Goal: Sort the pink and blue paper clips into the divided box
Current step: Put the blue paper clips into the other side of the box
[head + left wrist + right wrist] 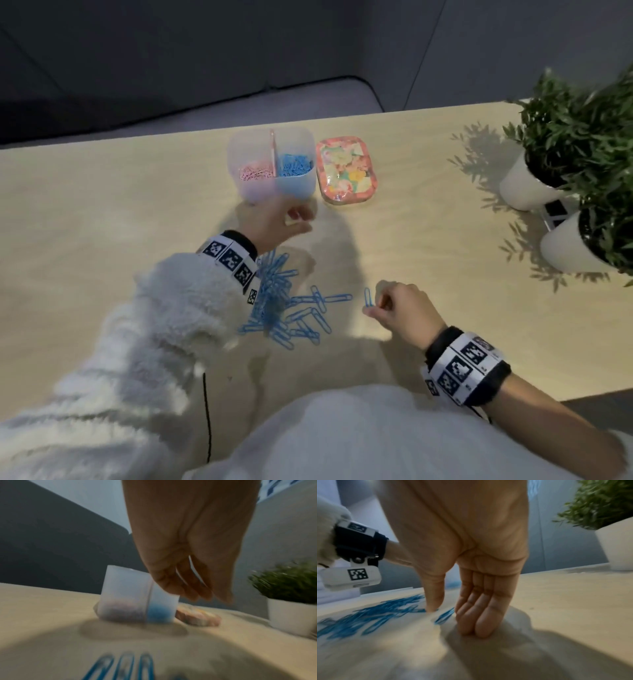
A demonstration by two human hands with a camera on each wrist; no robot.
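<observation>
The translucent divided box (pixel 270 164) stands at the back of the table, pink clips (pixel 255 171) in its left half and blue clips (pixel 294 164) in its right. My left hand (pixel 291 219) hovers just in front of the box (pixel 137 599), fingers (pixel 188 588) loosely curled with nothing visible in them. A pile of blue paper clips (pixel 284 308) lies beneath the left wrist. My right hand (pixel 380 305) is down on the table to the right of the pile. Its thumb (pixel 433 601) and straight fingers (pixel 479 615) touch the surface on either side of a single blue clip (pixel 444 616).
A floral lid (pixel 346 171) lies right of the box. Two potted plants in white pots (pixel 527 185) (pixel 575 246) stand at the far right. The table's front edge (pixel 599 394) runs close behind my right wrist. A dark sofa sits beyond the table.
</observation>
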